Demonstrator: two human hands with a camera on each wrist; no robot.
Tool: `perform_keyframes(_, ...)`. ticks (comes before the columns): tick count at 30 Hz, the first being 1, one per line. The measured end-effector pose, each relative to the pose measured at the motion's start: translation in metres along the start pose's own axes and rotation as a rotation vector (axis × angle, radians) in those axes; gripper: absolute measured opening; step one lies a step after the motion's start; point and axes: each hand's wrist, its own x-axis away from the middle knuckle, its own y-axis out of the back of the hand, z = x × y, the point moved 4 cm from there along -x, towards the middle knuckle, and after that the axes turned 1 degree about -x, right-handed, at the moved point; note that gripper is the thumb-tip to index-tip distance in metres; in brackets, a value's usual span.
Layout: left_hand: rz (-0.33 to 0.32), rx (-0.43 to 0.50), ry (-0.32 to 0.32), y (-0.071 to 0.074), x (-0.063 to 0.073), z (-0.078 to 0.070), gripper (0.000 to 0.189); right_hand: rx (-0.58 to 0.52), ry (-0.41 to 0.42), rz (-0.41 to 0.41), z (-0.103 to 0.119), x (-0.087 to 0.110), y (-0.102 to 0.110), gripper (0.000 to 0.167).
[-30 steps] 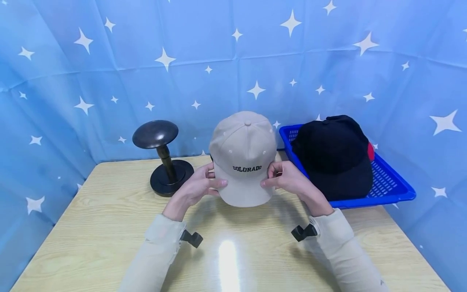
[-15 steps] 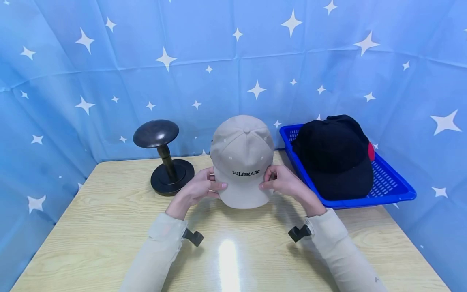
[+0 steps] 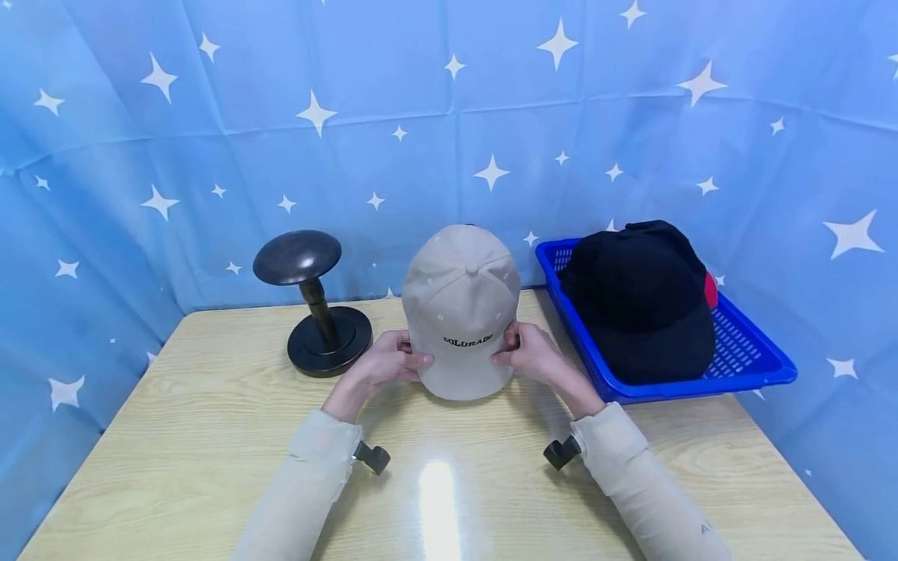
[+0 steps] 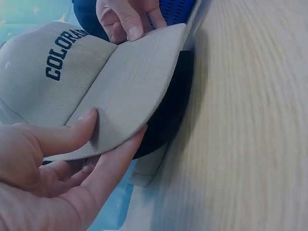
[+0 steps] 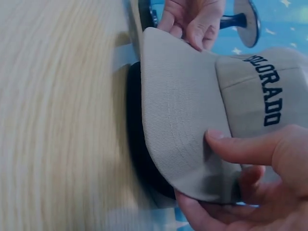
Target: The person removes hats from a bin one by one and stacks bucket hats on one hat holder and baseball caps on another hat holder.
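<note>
A beige baseball cap [image 3: 463, 288] with COLORADO lettering faces me at the middle of the table. My left hand [image 3: 386, 360] grips the left side of its brim, thumb on top and fingers underneath. On the other side, my right hand [image 3: 536, 354] pinches the brim the same way. Beneath that brim, a black brim-like shape [image 4: 175, 103] shows in the left wrist view, with a beige edge [image 4: 150, 168] below it. The same black shape [image 5: 137, 125] appears in the right wrist view. Whether these layers are separate caps I cannot tell.
A dark stand with a domed top [image 3: 298, 257] and round base is on the left. At the right, a blue perforated basket [image 3: 765, 370] holds a black cap [image 3: 645, 296] and something red [image 3: 711, 292]. A star-patterned blue curtain [image 3: 351, 156] hangs behind the table [image 3: 210, 436].
The beige cap has lowered slightly and tipped forward, so more of its crown top shows. My right hand has shifted left with it; my left hand has moved only slightly.
</note>
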Motion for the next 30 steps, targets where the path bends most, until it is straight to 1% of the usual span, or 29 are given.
perform_keyframes(3, -0.016, -0.004, 0.004, 0.000, -0.001, 0.002, 0.034, 0.016, -0.012, -0.014, -0.001, 0.000, -0.001, 0.037)
perform_keyframes(7, -0.038, -0.023, 0.016, 0.000, -0.003, 0.004, 0.034, 0.044, -0.018, -0.030, -0.001, 0.001, -0.001, 0.034)
perform_keyframes(11, -0.071, -0.064, 0.021, 0.001, -0.003, 0.005, 0.033, 0.086, -0.023, -0.042, -0.002, 0.000, -0.003, 0.032)
perform_keyframes(17, -0.117, -0.145, 0.012, -0.002, -0.002, 0.002, 0.035, 0.125, -0.020, -0.061, -0.002, -0.001, -0.005, 0.031)
perform_keyframes(20, -0.143, -0.166, 0.019, -0.003, 0.000, 0.000, 0.035, 0.128, -0.021, -0.064, -0.001, 0.000, -0.005, 0.030)
perform_keyframes(23, -0.174, -0.184, 0.041, -0.004, 0.001, -0.003, 0.031, 0.133, -0.029, -0.060, 0.000, 0.001, -0.005, 0.029)
perform_keyframes(27, -0.214, -0.272, 0.069, -0.002, 0.004, -0.005, 0.022, 0.136, -0.037, -0.040, 0.003, 0.002, -0.001, 0.025)
perform_keyframes(30, -0.223, -0.401, 0.084, 0.001, 0.009, -0.010, 0.027, 0.125, -0.028, -0.012, 0.007, 0.003, 0.003, 0.021)
